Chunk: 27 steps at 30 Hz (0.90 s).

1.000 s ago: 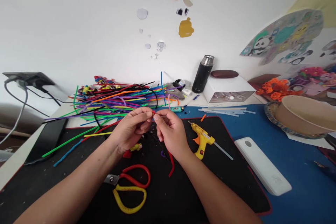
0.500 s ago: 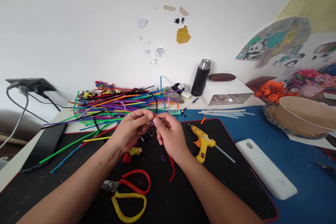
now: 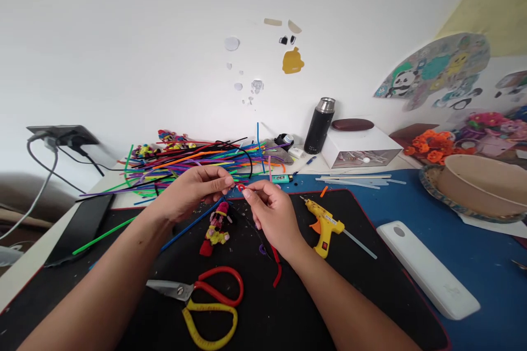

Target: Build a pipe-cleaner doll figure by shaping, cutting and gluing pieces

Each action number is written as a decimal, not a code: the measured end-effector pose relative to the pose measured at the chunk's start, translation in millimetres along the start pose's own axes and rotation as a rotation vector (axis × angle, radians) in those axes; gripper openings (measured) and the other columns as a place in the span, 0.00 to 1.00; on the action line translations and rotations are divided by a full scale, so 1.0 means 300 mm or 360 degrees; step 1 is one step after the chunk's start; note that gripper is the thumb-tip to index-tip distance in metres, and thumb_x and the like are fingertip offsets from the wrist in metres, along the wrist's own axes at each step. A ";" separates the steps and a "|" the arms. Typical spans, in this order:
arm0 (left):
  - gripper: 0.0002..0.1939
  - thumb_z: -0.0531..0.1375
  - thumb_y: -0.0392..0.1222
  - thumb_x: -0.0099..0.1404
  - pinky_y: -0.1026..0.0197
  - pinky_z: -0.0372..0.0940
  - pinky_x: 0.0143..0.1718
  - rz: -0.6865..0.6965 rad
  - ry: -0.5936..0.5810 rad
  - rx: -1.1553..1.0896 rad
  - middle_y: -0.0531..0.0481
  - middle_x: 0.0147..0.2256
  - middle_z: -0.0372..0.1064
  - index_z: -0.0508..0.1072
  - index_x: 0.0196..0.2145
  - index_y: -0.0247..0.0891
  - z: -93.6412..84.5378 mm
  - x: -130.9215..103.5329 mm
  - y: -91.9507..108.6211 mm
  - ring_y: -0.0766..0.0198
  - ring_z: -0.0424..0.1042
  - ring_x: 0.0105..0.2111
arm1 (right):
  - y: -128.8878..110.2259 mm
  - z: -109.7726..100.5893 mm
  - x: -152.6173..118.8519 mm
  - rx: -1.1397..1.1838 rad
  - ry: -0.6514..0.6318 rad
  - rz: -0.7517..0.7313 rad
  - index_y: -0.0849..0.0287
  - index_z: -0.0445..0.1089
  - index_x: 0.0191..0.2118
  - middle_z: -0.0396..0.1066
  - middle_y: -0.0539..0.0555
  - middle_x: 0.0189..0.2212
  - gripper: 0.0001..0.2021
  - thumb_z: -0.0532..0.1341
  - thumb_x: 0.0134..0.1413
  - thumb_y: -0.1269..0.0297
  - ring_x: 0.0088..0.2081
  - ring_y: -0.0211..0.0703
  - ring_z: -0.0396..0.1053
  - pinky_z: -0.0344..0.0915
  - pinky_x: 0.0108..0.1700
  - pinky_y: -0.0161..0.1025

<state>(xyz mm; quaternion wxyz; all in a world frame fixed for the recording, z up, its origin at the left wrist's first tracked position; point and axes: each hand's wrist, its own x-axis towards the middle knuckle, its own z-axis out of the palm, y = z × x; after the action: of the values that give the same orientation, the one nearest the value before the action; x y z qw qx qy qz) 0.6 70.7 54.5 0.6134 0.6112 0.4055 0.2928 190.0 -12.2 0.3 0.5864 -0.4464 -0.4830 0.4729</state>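
My right hand (image 3: 269, 208) pinches a red pipe cleaner (image 3: 241, 188), whose end is bent into a small loop. The red tail (image 3: 278, 277) hangs below that hand. My left hand (image 3: 200, 192) has thumb and forefinger closed at the looped end, and the fingertips hide the exact grip. A blue pipe cleaner (image 3: 191, 225) runs slanting beneath the left hand; whether it is held I cannot tell. Below the hands, a small pink, yellow and red pipe-cleaner figure (image 3: 218, 230) lies on the black mat (image 3: 272, 307). Scissors (image 3: 212, 296) with red and yellow handles lie nearer me.
A yellow glue gun (image 3: 325, 225) lies right of my hands, with a white case (image 3: 428, 269) beyond it. Many coloured pipe cleaners (image 3: 185, 162) are piled against the wall. A black thermos (image 3: 320, 126), a white box (image 3: 362, 145) and a bowl (image 3: 486, 186) stand behind.
My left hand has drawn back up and left from the right hand, which shows the red loop between them. The blue pipe cleaner and more of the small figure have come into view.
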 end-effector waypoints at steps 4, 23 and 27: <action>0.23 0.78 0.59 0.53 0.66 0.60 0.26 0.0048 -0.0041 0.0210 0.53 0.26 0.70 0.81 0.30 0.37 -0.031 -0.009 0.020 0.68 0.64 0.24 | 0.001 -0.002 -0.004 -0.0075 -0.0018 -0.0025 0.56 0.74 0.38 0.61 0.42 0.18 0.13 0.66 0.65 0.51 0.16 0.34 0.57 0.54 0.21 0.34; 0.15 0.71 0.56 0.62 0.62 0.67 0.31 0.0237 -0.0220 0.0759 0.48 0.29 0.79 0.86 0.33 0.41 -0.047 -0.032 0.051 0.58 0.73 0.28 | 0.029 0.011 -0.015 -0.0283 -0.0073 -0.0017 0.54 0.76 0.37 0.62 0.44 0.19 0.10 0.65 0.65 0.54 0.18 0.37 0.58 0.53 0.22 0.36; 0.15 0.70 0.56 0.62 0.63 0.65 0.30 0.0236 -0.0215 0.0900 0.49 0.28 0.79 0.87 0.33 0.42 -0.050 -0.036 0.063 0.57 0.73 0.27 | 0.033 0.013 -0.015 -0.0298 -0.0082 -0.0028 0.54 0.76 0.37 0.63 0.44 0.19 0.11 0.65 0.66 0.53 0.18 0.37 0.58 0.53 0.22 0.36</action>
<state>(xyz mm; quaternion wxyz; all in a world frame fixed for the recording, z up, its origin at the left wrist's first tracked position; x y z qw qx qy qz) -15.0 70.6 75.8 0.4214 0.8039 0.3834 0.1708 184.7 -14.8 -9.4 0.5338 -0.4826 -0.5438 0.4318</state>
